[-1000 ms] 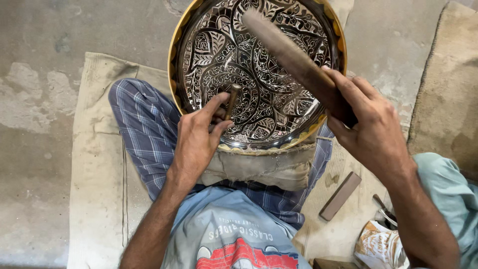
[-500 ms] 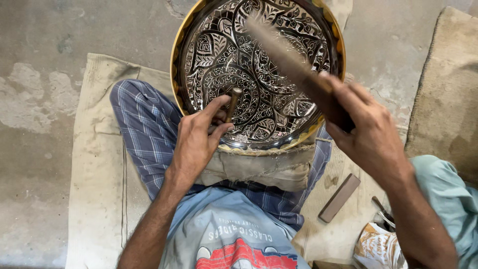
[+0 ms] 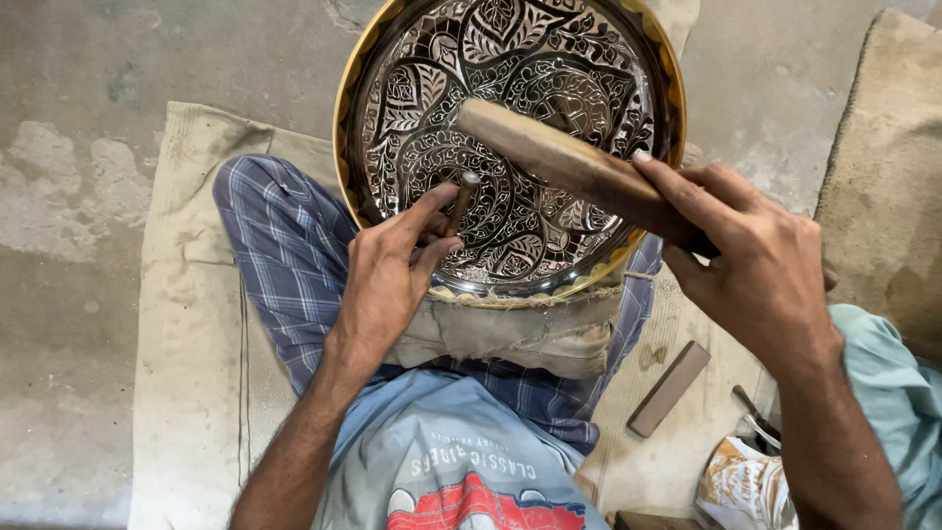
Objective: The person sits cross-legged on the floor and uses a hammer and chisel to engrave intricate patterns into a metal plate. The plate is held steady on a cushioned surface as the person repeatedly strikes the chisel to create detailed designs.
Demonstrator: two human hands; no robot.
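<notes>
The left hand (image 3: 388, 280) pinches a short metal punch (image 3: 459, 199) between thumb and fingers, holding it slightly tilted with its lower tip on the engraved face of a large round metal tray (image 3: 510, 59); the heel of the hand rests at the tray's near rim. The right hand (image 3: 756, 260) is clenched around the handle end of a thick wooden mallet (image 3: 559, 162), whose blunt far end hangs just above and beside the top of the punch, whether touching it or not I cannot tell. The tray stands tilted before the person, its dark, silvery surface cut with leaf and scroll patterns inside a yellow brass edge, its near rim propped on a folded pad of coarse cloth (image 3: 510, 334) on the lap. Under that lie legs in blue checked fabric (image 3: 285, 255) and a light blue printed shirt (image 3: 442, 461). The person sits on a burlap mat (image 3: 186, 324) spread over a concrete floor (image 3: 69, 118). To the right, on the mat, lies a small rectangular block (image 3: 669, 389), and near it a crumpled packet (image 3: 741, 486) with a dark tool just beside it.
</notes>
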